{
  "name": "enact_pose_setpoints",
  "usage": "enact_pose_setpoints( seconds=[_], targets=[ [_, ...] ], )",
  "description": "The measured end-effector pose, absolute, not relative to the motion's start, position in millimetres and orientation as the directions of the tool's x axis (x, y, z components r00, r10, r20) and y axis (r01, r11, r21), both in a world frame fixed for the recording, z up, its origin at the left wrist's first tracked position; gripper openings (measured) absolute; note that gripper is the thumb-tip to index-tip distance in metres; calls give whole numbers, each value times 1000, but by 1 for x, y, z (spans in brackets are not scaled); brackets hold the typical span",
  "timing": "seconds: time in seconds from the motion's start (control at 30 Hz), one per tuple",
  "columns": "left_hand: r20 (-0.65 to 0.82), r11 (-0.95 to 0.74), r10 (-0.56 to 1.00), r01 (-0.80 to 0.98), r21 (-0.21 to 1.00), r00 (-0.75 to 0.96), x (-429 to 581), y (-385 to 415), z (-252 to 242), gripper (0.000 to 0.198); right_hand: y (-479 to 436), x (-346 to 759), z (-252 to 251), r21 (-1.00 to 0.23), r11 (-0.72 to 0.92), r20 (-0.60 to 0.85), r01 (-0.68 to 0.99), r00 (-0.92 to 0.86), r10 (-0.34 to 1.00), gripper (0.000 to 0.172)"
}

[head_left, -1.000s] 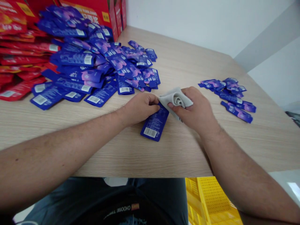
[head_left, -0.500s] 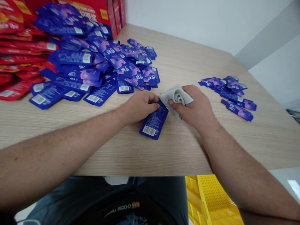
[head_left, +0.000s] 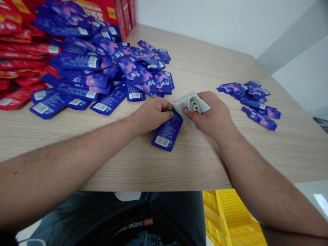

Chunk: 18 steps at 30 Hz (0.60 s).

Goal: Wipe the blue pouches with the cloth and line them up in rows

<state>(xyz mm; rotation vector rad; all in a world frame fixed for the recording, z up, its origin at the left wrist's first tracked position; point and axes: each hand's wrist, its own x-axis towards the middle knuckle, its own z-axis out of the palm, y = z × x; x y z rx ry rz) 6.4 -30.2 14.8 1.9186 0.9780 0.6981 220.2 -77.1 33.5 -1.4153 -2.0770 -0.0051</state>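
Observation:
Between thumb and fingers, my left hand (head_left: 156, 114) pinches the upper end of a blue sachet (head_left: 167, 131). Its printed back and barcode face up, and its lower end points toward me. My right hand (head_left: 214, 116) is closed around a folded pale grey cloth (head_left: 191, 102). One edge of the cloth meets the sachet's top by my left fingertips, covering that end. To the left lies a big heap of the same blue sachets (head_left: 130, 70). A smaller group of blue-purple sachets (head_left: 256, 97) lies to the right of my right hand.
Red pouches (head_left: 23, 65) are stacked at the far left, with red boxes (head_left: 116, 17) behind the heap. The pale wooden table (head_left: 200, 61) runs back to a white wall (head_left: 194, 20). Below its front edge, at the right, stands a yellow plastic crate (head_left: 235, 215).
Almost nothing differs. The whole view has shifted slightly; both hands keep their hold on the sachet and the cloth.

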Motion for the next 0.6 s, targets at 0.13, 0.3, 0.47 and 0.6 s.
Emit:
enact_pose_setpoints(
  seconds=[0.13,0.3,0.47,0.6],
  targets=[
    [99,-319,814,299,899,572,7,-30,14,18,-77,220,32,-307,482,471,821,-309,826,15],
    [92,-323,838,354,878,537,7,-30,14,17,-76,221,32,-304,454,496,838,-268,826,14],
    [104,-333,838,350,876,535,7,-30,14,15,-76,222,31,-296,451,503,842,-264,823,13],
    [91,-324,827,337,884,555,7,-31,15,15,-76,221,31,-292,466,486,835,-290,825,15]
  ],
)
